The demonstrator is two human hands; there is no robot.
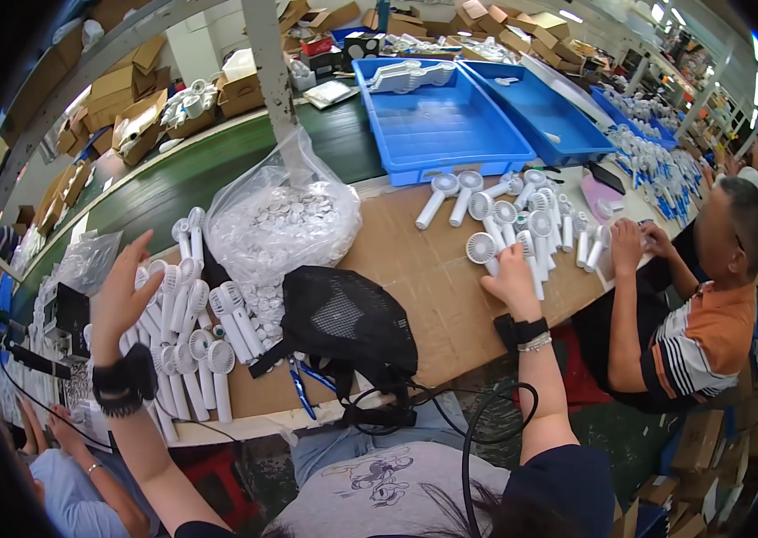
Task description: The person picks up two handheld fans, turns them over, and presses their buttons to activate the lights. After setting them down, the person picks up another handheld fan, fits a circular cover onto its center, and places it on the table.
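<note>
My left hand [125,291] is raised over the left pile of white handheld fans [183,359]. Its fingers are spread and nothing is in them. On the right, my right hand [514,280] closes around the handle end of a white handheld fan [481,247], whose round grille points away from me. Beyond it lie several more white fans [536,215] in a loose cluster on the cardboard sheet [388,247]. A clear plastic bag [285,224] full of small round white parts stands between the two groups. A black mesh bag [352,323] sits right in front of me.
Blue trays [446,121] stand at the back, one with white parts in it. A green conveyor belt [173,188] runs behind the table. Blue-handled pliers [302,391] lie at the near edge, beside a black cable [469,448]. A co-worker [693,332] sits at the right, handling parts.
</note>
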